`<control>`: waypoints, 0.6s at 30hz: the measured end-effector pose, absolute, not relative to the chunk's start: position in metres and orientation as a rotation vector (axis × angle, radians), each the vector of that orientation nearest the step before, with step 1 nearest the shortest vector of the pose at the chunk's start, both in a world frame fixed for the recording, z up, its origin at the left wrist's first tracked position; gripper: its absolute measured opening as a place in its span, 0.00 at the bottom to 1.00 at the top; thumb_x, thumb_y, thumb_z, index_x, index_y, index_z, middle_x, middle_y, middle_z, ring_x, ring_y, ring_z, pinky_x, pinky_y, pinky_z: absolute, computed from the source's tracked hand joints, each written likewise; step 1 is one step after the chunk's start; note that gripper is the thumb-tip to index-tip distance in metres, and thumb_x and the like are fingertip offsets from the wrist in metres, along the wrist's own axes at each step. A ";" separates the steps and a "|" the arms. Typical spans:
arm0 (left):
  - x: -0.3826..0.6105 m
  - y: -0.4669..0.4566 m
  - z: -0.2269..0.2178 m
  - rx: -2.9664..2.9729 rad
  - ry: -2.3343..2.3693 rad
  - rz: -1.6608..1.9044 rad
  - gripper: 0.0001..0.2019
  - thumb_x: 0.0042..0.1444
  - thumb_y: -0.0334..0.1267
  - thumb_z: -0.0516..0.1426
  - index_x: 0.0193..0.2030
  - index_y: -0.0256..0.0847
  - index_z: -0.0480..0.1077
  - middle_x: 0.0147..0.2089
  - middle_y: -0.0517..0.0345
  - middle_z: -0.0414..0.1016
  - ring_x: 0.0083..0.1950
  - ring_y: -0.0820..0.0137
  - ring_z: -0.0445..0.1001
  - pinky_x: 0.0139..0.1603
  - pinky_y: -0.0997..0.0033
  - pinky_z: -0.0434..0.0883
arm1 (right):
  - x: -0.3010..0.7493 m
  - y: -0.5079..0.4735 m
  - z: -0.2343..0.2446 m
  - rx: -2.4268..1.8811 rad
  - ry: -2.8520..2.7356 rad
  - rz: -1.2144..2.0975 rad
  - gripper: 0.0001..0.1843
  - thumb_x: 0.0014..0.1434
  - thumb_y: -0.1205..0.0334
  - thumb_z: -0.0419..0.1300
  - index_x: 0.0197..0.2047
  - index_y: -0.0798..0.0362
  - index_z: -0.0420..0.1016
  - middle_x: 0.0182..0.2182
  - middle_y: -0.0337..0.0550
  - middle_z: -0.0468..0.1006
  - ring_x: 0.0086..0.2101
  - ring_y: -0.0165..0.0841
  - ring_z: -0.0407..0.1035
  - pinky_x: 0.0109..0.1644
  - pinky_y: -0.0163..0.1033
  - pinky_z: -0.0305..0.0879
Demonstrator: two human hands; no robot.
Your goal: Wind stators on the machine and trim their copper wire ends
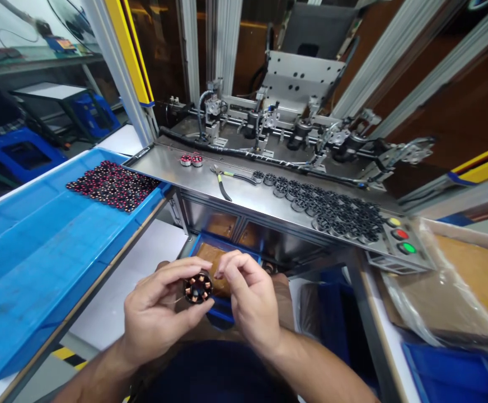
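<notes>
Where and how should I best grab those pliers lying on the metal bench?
Best, I'd say, by the handles, coming from the near side of the bench. The pliers lie flat with handles spread, one reaching toward you and the other off to the right, while the jaws point away to the left.

this is a factory workshop, set up as an assembly station. a machine (292, 87) with clamps, rods and cables stands among aluminium posts (228, 45) edged with yellow strips (132, 56). before it runs a metal bench (254, 196) bearing pliers (224, 189), massed black rings (345, 210) and coloured push buttons (400, 234). a blue tray (59, 263) holds many small parts (113, 184); black-and-yellow tape (67, 357) stripes the floor.
</notes>
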State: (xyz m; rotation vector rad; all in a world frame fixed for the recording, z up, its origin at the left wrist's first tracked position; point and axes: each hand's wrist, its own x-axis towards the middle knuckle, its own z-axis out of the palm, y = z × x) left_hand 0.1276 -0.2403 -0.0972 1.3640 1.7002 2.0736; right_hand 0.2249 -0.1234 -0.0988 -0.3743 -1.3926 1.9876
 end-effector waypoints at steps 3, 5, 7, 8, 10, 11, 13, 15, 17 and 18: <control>0.125 -0.238 -0.093 1.276 1.649 2.109 0.26 0.44 0.19 0.66 0.50 0.42 0.74 0.47 0.52 0.81 0.50 0.65 0.80 0.51 0.67 0.78 | 0.229 -0.124 -0.101 -0.253 -1.392 2.034 0.10 0.56 0.58 0.67 0.38 0.51 0.72 0.34 0.38 0.70 0.35 0.30 0.65 0.42 0.36 0.63; 0.125 -0.238 -0.092 1.246 1.637 2.114 0.25 0.44 0.19 0.66 0.49 0.42 0.75 0.47 0.51 0.81 0.49 0.65 0.80 0.51 0.67 0.79 | 0.231 -0.125 -0.099 -0.204 -1.440 2.048 0.14 0.52 0.59 0.70 0.40 0.51 0.73 0.33 0.38 0.71 0.35 0.31 0.66 0.42 0.36 0.64; 0.125 -0.239 -0.091 1.252 1.632 2.126 0.25 0.43 0.19 0.66 0.49 0.42 0.75 0.47 0.51 0.81 0.49 0.64 0.80 0.50 0.67 0.79 | 0.232 -0.126 -0.095 -0.191 -1.493 2.024 0.10 0.53 0.61 0.69 0.39 0.51 0.75 0.32 0.38 0.72 0.34 0.31 0.67 0.41 0.37 0.65; 0.126 -0.240 -0.091 1.263 1.637 2.127 0.25 0.43 0.19 0.66 0.49 0.42 0.75 0.47 0.51 0.81 0.50 0.64 0.80 0.51 0.67 0.79 | 0.232 -0.126 -0.092 -0.193 -1.513 1.996 0.07 0.54 0.62 0.68 0.37 0.51 0.76 0.31 0.38 0.73 0.33 0.31 0.67 0.40 0.37 0.65; 0.125 -0.242 -0.092 1.295 1.664 2.113 0.26 0.43 0.19 0.67 0.50 0.42 0.75 0.47 0.51 0.82 0.50 0.64 0.79 0.52 0.67 0.78 | 0.231 -0.126 -0.087 -0.223 -1.544 1.933 0.03 0.56 0.63 0.67 0.32 0.52 0.76 0.28 0.38 0.74 0.31 0.30 0.67 0.37 0.36 0.64; 0.125 -0.243 -0.092 1.313 1.683 2.102 0.26 0.43 0.20 0.67 0.50 0.43 0.75 0.47 0.52 0.82 0.50 0.64 0.79 0.52 0.66 0.78 | 0.231 -0.126 -0.085 -0.251 -1.546 1.917 0.05 0.56 0.64 0.67 0.30 0.52 0.76 0.27 0.38 0.74 0.30 0.29 0.67 0.36 0.35 0.63; 0.123 -0.245 -0.093 1.345 1.720 2.075 0.26 0.42 0.20 0.67 0.50 0.43 0.75 0.47 0.51 0.82 0.50 0.63 0.79 0.52 0.65 0.78 | 0.230 -0.125 -0.082 -0.313 -1.514 1.953 0.08 0.56 0.63 0.67 0.27 0.53 0.75 0.24 0.37 0.73 0.27 0.28 0.66 0.33 0.35 0.62; 0.122 -0.248 -0.094 1.386 1.745 2.051 0.27 0.42 0.20 0.67 0.50 0.44 0.75 0.48 0.51 0.82 0.50 0.62 0.79 0.51 0.64 0.78 | 0.230 -0.124 -0.079 -0.361 -1.460 2.043 0.10 0.55 0.61 0.67 0.25 0.53 0.74 0.22 0.36 0.72 0.25 0.27 0.64 0.31 0.34 0.61; 0.121 -0.249 -0.096 1.453 1.758 2.022 0.29 0.42 0.20 0.67 0.52 0.45 0.74 0.48 0.51 0.81 0.50 0.61 0.79 0.51 0.63 0.78 | 0.230 -0.125 -0.078 -0.385 -1.424 2.096 0.12 0.54 0.60 0.68 0.23 0.54 0.73 0.20 0.35 0.71 0.24 0.27 0.64 0.31 0.35 0.62; 0.120 -0.250 -0.097 1.488 1.765 2.012 0.30 0.42 0.20 0.67 0.53 0.45 0.74 0.49 0.51 0.81 0.50 0.61 0.79 0.51 0.63 0.78 | 0.230 -0.126 -0.077 -0.392 -1.426 2.093 0.13 0.54 0.59 0.68 0.23 0.54 0.73 0.20 0.35 0.71 0.24 0.27 0.64 0.31 0.35 0.62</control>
